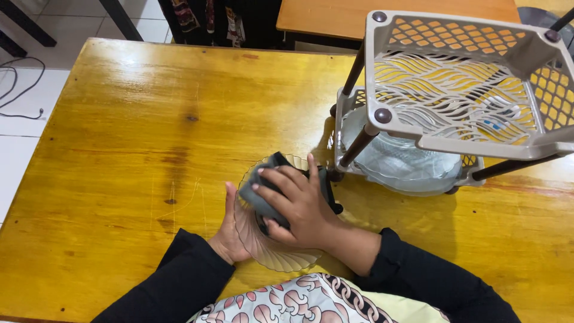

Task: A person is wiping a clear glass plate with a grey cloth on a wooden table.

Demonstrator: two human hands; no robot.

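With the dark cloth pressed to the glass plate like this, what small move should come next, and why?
Probably sweep the right hand and its dark cloth outward toward the rim of the glass plate. The cloth covers only the middle and upper part, while the left hand braces the tilted plate from behind.

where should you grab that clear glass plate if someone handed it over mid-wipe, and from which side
Probably by the rim, from the left. The glass plate is tilted on edge, the left hand already supports its back there, and the right hand presses a dark cloth over the face, so the middle is covered. The bare ribbed lower rim is also free for fingers.
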